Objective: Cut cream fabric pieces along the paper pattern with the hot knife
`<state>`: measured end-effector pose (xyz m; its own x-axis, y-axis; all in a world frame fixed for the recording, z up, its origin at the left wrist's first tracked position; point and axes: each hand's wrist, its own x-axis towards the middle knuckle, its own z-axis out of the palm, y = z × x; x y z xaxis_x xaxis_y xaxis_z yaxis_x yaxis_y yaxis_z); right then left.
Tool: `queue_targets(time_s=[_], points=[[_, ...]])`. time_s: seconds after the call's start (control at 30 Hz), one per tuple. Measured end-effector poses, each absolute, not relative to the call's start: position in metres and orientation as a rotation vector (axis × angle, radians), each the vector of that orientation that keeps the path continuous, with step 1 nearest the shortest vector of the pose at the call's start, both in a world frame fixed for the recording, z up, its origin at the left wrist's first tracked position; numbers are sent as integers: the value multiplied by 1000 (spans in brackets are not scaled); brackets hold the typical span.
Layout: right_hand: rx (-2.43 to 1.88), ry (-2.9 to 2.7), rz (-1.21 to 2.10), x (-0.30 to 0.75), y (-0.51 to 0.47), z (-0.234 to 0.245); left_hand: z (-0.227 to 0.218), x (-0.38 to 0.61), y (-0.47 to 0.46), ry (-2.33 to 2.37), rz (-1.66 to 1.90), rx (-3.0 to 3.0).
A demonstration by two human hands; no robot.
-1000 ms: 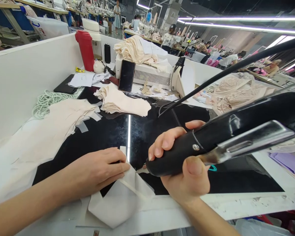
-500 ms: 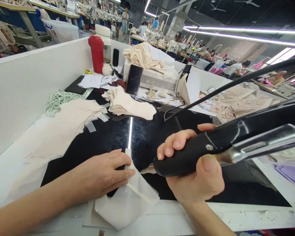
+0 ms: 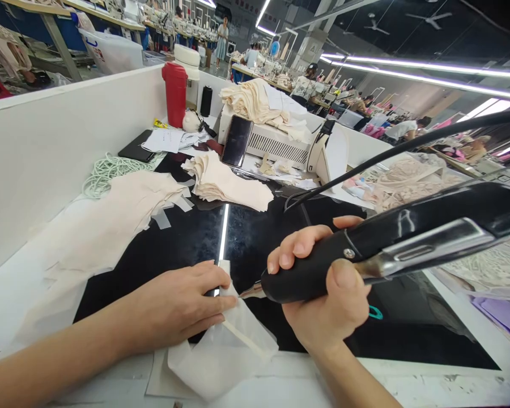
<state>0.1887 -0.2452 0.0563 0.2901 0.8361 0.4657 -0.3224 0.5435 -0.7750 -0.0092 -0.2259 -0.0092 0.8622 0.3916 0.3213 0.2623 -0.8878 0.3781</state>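
My left hand (image 3: 182, 303) lies flat, fingers together, pressing a thin white fabric piece (image 3: 225, 348) onto the black glossy tabletop (image 3: 187, 241) near the front edge. My right hand (image 3: 323, 289) is wrapped round the black handle of a corded hand tool (image 3: 391, 241), thumb on top. The tool's small metal tip (image 3: 249, 292) touches the white piece just right of my left fingertips. A black cord (image 3: 408, 144) arcs up from the tool to the right.
A stack of beige fabric pieces (image 3: 229, 184) and a larger beige sheet (image 3: 110, 212) lie on the left. Behind stand a white machine (image 3: 276, 144) with a phone (image 3: 237, 140) leaning on it, a red bottle (image 3: 174, 93), coiled cord (image 3: 106, 170). A white partition (image 3: 55, 141) bounds the left.
The view has shifted slightly; both hands keep their places on the white piece, and the tool tip stays against it with only small movement.
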Motion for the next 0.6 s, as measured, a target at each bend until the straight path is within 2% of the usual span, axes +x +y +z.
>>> queue_targets(time_s=[0.6], points=[[-617, -1034, 793, 178, -233, 51, -14, -8, -227, 509, 616, 2694]])
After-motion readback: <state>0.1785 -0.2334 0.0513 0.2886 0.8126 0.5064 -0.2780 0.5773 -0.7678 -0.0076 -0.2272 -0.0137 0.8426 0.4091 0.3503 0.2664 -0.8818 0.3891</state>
